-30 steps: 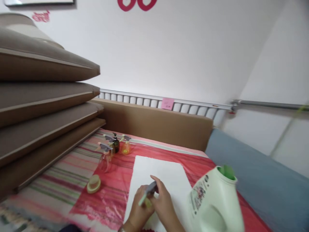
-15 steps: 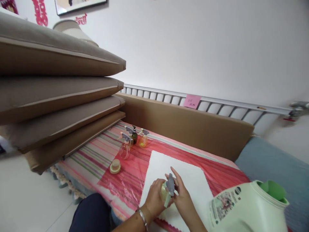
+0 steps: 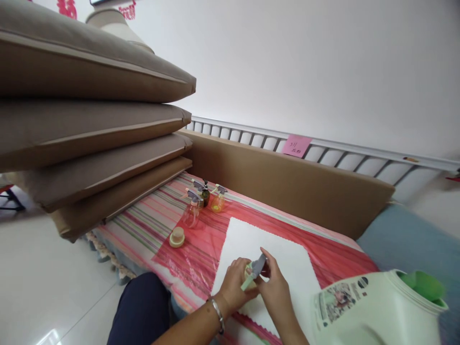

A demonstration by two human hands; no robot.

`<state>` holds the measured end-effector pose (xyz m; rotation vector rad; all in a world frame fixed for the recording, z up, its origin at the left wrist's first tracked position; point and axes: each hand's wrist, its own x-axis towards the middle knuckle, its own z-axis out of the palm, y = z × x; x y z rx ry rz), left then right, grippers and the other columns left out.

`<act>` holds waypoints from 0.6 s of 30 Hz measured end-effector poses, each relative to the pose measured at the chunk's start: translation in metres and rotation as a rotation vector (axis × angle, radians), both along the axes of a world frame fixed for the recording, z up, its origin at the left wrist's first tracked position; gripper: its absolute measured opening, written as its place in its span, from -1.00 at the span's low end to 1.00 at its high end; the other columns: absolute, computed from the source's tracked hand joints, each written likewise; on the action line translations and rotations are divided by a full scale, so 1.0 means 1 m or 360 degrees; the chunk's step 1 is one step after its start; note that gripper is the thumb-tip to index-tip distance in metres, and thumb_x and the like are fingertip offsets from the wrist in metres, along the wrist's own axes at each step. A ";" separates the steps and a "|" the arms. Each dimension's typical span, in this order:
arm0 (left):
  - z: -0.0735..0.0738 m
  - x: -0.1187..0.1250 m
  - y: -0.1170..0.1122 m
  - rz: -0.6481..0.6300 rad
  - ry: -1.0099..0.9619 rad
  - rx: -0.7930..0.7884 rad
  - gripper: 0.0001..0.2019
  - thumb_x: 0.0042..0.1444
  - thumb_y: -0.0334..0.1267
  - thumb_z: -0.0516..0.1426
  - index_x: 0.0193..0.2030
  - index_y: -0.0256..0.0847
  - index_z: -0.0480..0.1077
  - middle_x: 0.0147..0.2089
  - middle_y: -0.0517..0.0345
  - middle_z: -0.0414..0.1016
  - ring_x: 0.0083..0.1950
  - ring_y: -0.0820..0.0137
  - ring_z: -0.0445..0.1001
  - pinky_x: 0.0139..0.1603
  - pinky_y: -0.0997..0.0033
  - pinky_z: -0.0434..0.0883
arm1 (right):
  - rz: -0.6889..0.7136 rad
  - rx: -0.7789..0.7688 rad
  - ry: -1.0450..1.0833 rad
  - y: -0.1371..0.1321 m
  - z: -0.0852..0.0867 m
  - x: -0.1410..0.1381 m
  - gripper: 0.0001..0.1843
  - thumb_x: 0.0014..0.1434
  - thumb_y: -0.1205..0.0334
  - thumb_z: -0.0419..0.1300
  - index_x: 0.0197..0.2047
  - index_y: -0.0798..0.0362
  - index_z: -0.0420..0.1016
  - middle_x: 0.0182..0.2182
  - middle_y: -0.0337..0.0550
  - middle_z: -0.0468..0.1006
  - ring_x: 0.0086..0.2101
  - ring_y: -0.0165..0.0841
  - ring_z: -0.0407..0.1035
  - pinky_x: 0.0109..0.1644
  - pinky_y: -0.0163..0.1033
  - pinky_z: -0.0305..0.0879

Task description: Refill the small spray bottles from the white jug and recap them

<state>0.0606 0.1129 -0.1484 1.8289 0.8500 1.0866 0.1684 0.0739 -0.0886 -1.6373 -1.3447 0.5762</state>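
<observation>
Over the white sheet (image 3: pixel 268 235), my left hand (image 3: pixel 233 285) is wrapped round the pale green body of a small spray bottle (image 3: pixel 256 269). The bottle has a grey trigger head with a light green nozzle that points down and left. My right hand (image 3: pixel 276 285) has its thumb and fingers closed about the trigger head. Much of the bottle's body is hidden by my fingers. Left of the sheet sits a pale round cap (image 3: pixel 177 237). Beyond it stand a pink spray bottle (image 3: pixel 191 213), a yellow spray bottle (image 3: pixel 217 201) and dark green bottles (image 3: pixel 204 195).
A large light green jug (image 3: pixel 373 306) with a green spout stands at the lower right. Stacked brown cushions (image 3: pixel 97 120) rise at the left. Another long cushion (image 3: pixel 287 177) leans against the radiator (image 3: pixel 251 136). Red plastic film (image 3: pixel 204 249) covers part of the striped cloth.
My right fingers have come from partly spread to closed round the trigger head, and the head has tilted over. The view has shifted slightly.
</observation>
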 end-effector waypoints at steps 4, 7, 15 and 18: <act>0.001 0.002 0.001 0.0084 0.0015 0.0047 -0.55 -0.18 -0.38 0.22 -0.07 -0.19 0.30 -0.10 0.04 0.40 -0.06 0.17 0.34 0.00 0.16 0.26 | 0.0237 0.0007 0.0235 -0.001 0.004 -0.001 -0.24 -0.12 0.24 0.15 0.21 -0.01 0.09 -0.04 -0.07 0.46 -0.02 -0.21 0.37 -0.01 -0.15 0.35; 0.002 0.002 0.000 0.0086 0.0030 0.0091 -0.51 -0.19 -0.38 0.23 -0.03 -0.18 0.30 -0.10 0.05 0.41 -0.07 0.18 0.36 -0.02 0.17 0.28 | 0.0258 -0.0022 0.0227 -0.004 0.007 -0.001 -0.20 -0.09 0.24 0.16 0.25 -0.03 0.03 0.01 -0.07 0.43 -0.01 -0.23 0.35 0.02 -0.17 0.32; 0.003 0.004 -0.003 0.0157 0.0106 0.0129 -0.50 -0.09 -0.35 0.17 0.06 -0.16 0.26 -0.04 0.03 0.41 -0.02 0.19 0.37 0.02 0.16 0.28 | 0.0360 0.0060 0.0049 -0.003 0.000 0.007 -0.34 0.06 0.05 0.12 0.22 -0.01 0.09 -0.08 -0.07 0.51 -0.12 -0.25 0.43 -0.01 -0.17 0.33; 0.000 0.004 -0.001 0.0154 0.0123 0.0115 -0.52 -0.17 -0.31 0.23 -0.02 -0.20 0.30 -0.08 0.03 0.42 -0.06 0.17 0.37 -0.02 0.17 0.30 | 0.0345 0.0017 0.0093 0.000 -0.001 0.009 -0.25 0.01 0.08 0.14 0.26 -0.07 0.01 0.01 -0.06 0.45 -0.03 -0.23 0.38 0.05 -0.13 0.29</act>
